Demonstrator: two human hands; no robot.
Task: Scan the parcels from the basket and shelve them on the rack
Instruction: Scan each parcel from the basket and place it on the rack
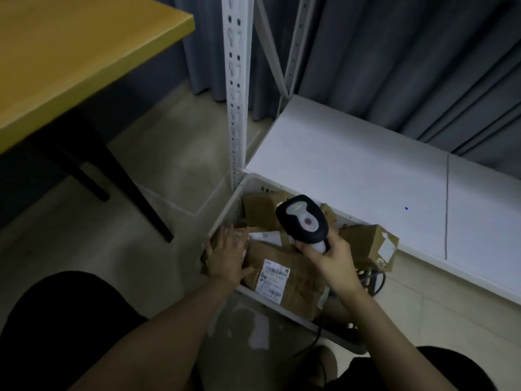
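Two hands over the basket [225, 210]: left hand [225, 253] flat, open on a parcel [284, 280]; right hand [328, 256] grips the scanner [303, 218]. Rack [352, 167] at one o'clock, table [70, 52] at ten.

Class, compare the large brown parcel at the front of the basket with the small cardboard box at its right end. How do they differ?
The large brown parcel is a soft, wrinkled wrapped package; the small cardboard box is rigid with sharp edges. The parcel lies flat, while the box sits tilted, propped at the basket's right end. The parcel's label shows printed barcodes; the box's small white label looks blank from here. Both are brown, labelled, and in the basket.
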